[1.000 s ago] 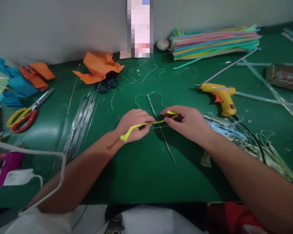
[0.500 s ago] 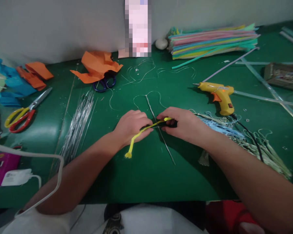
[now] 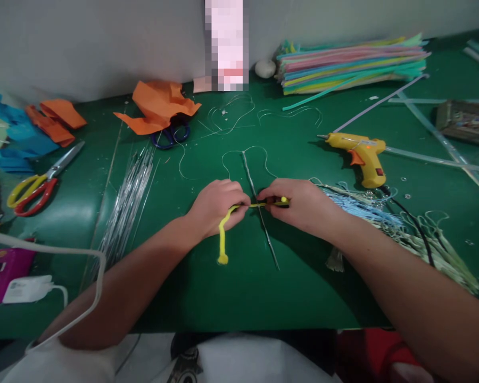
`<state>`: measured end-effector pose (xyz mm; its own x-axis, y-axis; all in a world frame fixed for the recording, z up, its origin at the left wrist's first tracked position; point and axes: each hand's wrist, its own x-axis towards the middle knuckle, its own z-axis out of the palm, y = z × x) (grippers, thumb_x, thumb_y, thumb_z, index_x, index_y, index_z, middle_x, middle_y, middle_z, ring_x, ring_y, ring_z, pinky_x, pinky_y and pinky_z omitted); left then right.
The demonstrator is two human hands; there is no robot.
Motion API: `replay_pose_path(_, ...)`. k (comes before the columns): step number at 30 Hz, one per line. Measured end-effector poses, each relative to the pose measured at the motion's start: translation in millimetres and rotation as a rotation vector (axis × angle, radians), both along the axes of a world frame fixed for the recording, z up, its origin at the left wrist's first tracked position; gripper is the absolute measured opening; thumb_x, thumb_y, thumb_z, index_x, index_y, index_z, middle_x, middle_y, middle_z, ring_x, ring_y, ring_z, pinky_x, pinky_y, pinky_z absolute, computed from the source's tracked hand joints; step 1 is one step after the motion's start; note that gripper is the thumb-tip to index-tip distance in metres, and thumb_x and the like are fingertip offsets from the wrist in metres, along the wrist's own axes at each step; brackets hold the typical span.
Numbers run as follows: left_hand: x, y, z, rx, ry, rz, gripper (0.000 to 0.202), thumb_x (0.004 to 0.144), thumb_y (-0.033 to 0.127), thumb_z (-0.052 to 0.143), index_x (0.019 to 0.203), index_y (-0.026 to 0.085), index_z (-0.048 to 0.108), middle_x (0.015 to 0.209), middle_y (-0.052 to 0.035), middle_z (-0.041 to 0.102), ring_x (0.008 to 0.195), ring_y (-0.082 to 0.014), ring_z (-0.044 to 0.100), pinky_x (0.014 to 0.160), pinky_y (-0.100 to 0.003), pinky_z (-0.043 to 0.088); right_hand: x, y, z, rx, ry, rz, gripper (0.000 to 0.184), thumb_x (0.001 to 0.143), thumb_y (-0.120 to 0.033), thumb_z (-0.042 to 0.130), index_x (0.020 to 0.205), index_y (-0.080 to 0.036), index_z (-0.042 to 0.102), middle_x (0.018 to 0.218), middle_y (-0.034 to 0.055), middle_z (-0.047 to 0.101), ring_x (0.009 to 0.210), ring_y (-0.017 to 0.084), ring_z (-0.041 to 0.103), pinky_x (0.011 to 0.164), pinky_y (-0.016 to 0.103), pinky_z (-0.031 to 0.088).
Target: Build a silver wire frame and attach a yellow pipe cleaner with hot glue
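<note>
A yellow pipe cleaner (image 3: 222,239) runs between my two hands, its bent left end hanging down below my left hand (image 3: 220,206). That hand pinches it with thumb and forefinger. My right hand (image 3: 295,199) pinches the other part, whose curled tip shows by the fingers. Crossing the pipe cleaner between the hands is a thin silvery twisted wire (image 3: 268,234), its far end pointing away from me. A fine thread or wire (image 3: 265,157) loops out from that far end to both sides, toward each hand.
On the green table (image 3: 223,303) lie a bundle of silver wires (image 3: 130,197), scissors (image 3: 43,186), orange paper (image 3: 157,106), a yellow glue gun (image 3: 361,154), several tassels (image 3: 383,218) and bundled coloured pipe cleaners (image 3: 351,66). A white cable (image 3: 98,271) passes over my left forearm.
The yellow pipe cleaner now lies straighter and level between my fingers, across the silvery wire. Its left end hangs more steeply. My hands have barely shifted.
</note>
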<state>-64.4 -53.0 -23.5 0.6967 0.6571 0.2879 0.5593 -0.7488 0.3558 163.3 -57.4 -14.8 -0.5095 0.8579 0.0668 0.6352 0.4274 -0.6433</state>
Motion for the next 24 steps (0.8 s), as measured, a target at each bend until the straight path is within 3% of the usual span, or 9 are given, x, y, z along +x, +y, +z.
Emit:
replay_pose_path(9,1.4,-1.3,3.2,0.003,-0.019,0.030,0.015,0.087,0.017,0.057,0.080,0.019,0.070,0.078,-0.0022,0.069,0.073,-0.0159,0.060,0.067,-0.029,0.041,-0.3,-0.2,1.0,0.044,-0.038,0.019,0.016,0.080,-0.016,0.059,0.086,-0.020,0.074,0.081,0.0027,0.067,0.075,0.015,0.061,0.069,0.026,0.044)
replay_pose_path(17,0.0,0.2,5.0,-0.043,0.021,0.026,0.014,0.091,0.021,0.057,0.087,0.020,0.071,0.083,-0.0025,0.072,0.077,-0.0169,0.061,0.070,-0.031,0.041,-1.8,0.0,-1.7,0.044,-0.120,-0.014,0.017,0.084,-0.026,0.063,0.097,-0.021,0.074,0.085,0.0029,0.068,0.077,0.016,0.060,0.067,0.027,0.041)
replay_pose_path(24,-1.9,1.7,3.9,-0.054,0.029,-0.009,0.012,0.091,0.022,0.059,0.090,0.020,0.071,0.087,-0.0026,0.073,0.078,-0.0169,0.062,0.072,-0.031,0.043,-2.9,0.9,0.0,0.038,-0.125,0.032,0.019,0.084,-0.019,0.058,0.092,-0.021,0.075,0.086,0.0036,0.067,0.079,0.016,0.059,0.069,0.027,0.041)
